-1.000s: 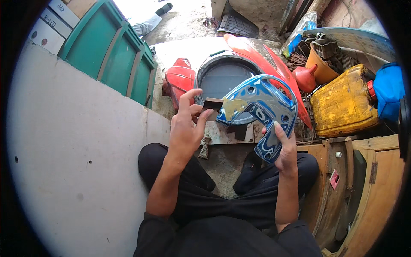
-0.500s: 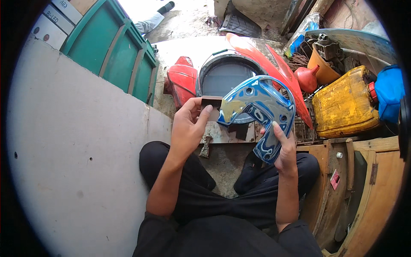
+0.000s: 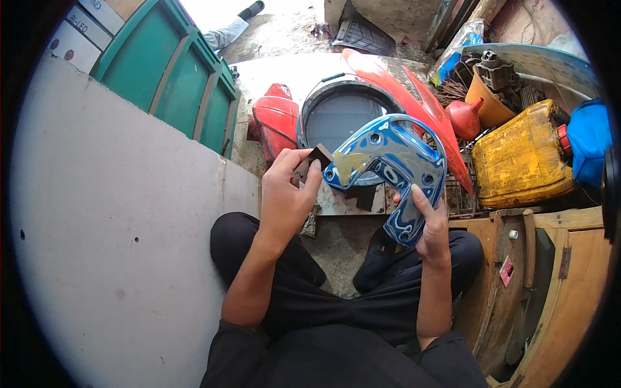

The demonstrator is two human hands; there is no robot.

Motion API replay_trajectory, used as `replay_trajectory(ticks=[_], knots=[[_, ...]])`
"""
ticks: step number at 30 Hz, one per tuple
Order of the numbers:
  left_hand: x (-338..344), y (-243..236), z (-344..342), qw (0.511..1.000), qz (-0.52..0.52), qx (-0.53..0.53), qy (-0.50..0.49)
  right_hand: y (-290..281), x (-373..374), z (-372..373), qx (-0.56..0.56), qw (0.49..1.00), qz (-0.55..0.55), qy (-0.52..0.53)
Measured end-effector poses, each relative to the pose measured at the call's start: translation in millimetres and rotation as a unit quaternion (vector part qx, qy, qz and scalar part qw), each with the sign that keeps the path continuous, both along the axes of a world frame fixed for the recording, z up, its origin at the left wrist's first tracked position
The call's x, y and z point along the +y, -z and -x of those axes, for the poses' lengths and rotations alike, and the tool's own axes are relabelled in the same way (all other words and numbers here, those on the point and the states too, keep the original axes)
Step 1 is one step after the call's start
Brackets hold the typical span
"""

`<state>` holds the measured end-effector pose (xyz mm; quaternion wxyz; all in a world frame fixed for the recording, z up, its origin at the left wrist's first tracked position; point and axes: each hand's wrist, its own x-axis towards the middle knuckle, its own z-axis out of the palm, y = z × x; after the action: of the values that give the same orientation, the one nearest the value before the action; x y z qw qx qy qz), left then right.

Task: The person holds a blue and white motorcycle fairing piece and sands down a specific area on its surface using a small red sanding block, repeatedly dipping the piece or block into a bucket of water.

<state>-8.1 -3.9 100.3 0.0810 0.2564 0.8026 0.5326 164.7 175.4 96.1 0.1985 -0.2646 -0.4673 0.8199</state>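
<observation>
A flat white board [image 3: 123, 174] bounds the space left of the bucket [image 3: 302, 119], limiting elbow room there. The white table [image 3: 333, 204] runs beneath the bucket, its near edge ending on the person's side of it. A round dark rim circles the bucket's greyish liquid; a scuffed yellow plastic can [image 3: 521, 155] stands well to its right. The glossy, bent cover [image 3: 404, 155], swirled blue and silver with a dull yellowish patch, is held across the bucket's near right side in view. Nearer the person than the bucket, the right hand [image 3: 432, 229] grips the cover's lower arm; the left hand [image 3: 284, 187] pinches a dark, squared pad [image 3: 321, 154] near the bucket's near left rim. Half a second ago the pad sat level, overlapping the cover's tip; now it is tilted and the tip's hole shows. Whether they touch cannot be told.
</observation>
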Motion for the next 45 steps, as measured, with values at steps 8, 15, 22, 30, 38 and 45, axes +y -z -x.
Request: replay_trajectory(ticks=[8, 15, 22, 30, 38, 45], knots=[[13, 3, -9, 0.992, -0.076, 0.1, -0.033, 2, -4, 2, 0.017, 0.999, 0.026, 0.007], [19, 11, -20, 0.984, -0.05, 0.169, -0.017, 5, -7, 3, 0.037, 0.999, 0.025, 0.015], [22, 6, -32, 0.967, -0.042, 0.248, 0.047, 7, -7, 2, 0.044, 0.999, 0.014, 0.019], [14, 2, -39, 0.973, -0.071, 0.189, 0.108, 4, -6, 4, 0.025, 0.999, 0.018, 0.028], [1, -5, -8, 0.942, -0.194, -0.259, 0.088, 4, -4, 3, 0.026, 0.999, 0.013, 0.031], [0, -9, 0, 0.965, -0.173, -0.189, 0.048, 5, -3, 3, 0.008, 1.0, -0.003, 0.026]])
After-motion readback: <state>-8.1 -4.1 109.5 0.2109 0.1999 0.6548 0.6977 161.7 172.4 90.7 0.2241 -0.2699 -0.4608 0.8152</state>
